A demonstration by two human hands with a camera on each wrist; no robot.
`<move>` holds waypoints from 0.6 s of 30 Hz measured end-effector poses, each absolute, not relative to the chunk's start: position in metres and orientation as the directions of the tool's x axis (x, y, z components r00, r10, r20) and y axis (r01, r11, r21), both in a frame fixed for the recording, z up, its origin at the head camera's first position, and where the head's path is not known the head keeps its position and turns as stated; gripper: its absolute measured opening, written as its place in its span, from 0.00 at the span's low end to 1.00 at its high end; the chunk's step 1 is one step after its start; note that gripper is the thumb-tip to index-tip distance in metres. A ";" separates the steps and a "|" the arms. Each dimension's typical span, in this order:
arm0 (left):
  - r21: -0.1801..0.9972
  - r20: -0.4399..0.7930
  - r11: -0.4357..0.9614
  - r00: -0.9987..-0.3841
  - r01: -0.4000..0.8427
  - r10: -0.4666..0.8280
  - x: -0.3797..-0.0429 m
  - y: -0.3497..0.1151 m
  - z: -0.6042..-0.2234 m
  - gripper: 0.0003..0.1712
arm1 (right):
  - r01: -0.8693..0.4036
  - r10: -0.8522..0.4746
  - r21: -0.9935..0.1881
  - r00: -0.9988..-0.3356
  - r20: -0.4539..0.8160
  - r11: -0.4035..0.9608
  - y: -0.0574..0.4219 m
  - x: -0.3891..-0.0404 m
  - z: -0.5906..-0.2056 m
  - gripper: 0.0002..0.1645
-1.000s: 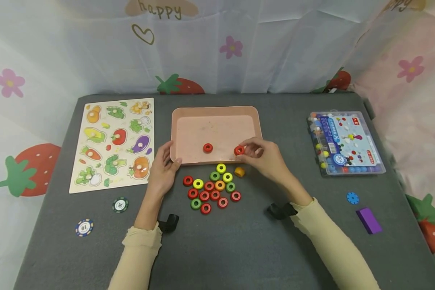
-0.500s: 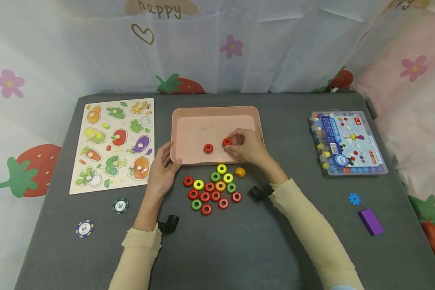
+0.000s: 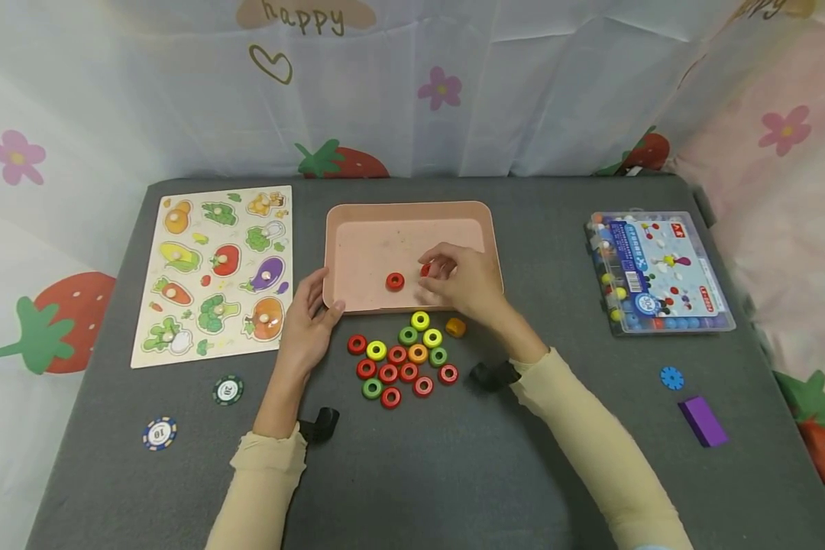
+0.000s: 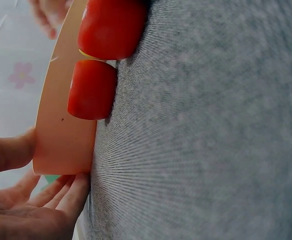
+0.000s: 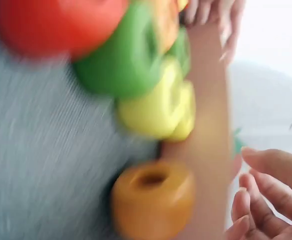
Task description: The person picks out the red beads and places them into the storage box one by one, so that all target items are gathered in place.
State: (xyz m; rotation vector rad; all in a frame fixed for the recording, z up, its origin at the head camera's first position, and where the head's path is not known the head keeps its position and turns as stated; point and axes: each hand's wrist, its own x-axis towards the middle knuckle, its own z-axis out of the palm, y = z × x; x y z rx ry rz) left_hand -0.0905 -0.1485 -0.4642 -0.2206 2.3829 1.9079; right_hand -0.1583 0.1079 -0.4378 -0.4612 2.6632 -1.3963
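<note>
Gripping the near left corner of the shallow pink rectangular tray point(image 3: 412, 229), the left hand point(image 3: 309, 325) sets its thumb against the near wall and its fingers against the end wall. The right hand point(image 3: 469, 284) is over the tray's right half, thumb and bent fingers parted, with nothing visible between them. Both hands are bare.

Ring count, tray: two. One glossy red ring point(image 3: 395, 288) lies flat near the front wall; a second red ring point(image 3: 425, 270) is partly hidden behind the right hand's fingers, and contact with them cannot be confirmed.

Ring count, grey counter point(image 3: 412, 473): sixteen, grouped before the tray.
- Red rings point(image 3: 409, 380): eight.
- Green rings point(image 3: 408, 342): three.
- Yellow rings point(image 3: 420, 328): three.
- Orange ring point(image 3: 418, 360): one, lying within the group.
- Amber ring point(image 3: 455, 328): one, at the group's right, near the tray.

Left side: one pale vegetable puzzle board point(image 3: 206, 279); two round chips, one green and white point(image 3: 228, 390), one blue and white point(image 3: 160, 433). Right side: one clear plastic case of coloured balls point(image 3: 660, 273), one blue notched disc point(image 3: 672, 378), one purple rectangular block point(image 3: 703, 422).
</note>
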 end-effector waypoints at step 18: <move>0.968 -0.118 0.214 -0.992 -0.127 -0.054 -0.091 -0.151 -0.466 0.35 | -0.385 -0.563 -0.663 -0.824 -0.066 0.642 0.035 -0.099 -0.453 0.22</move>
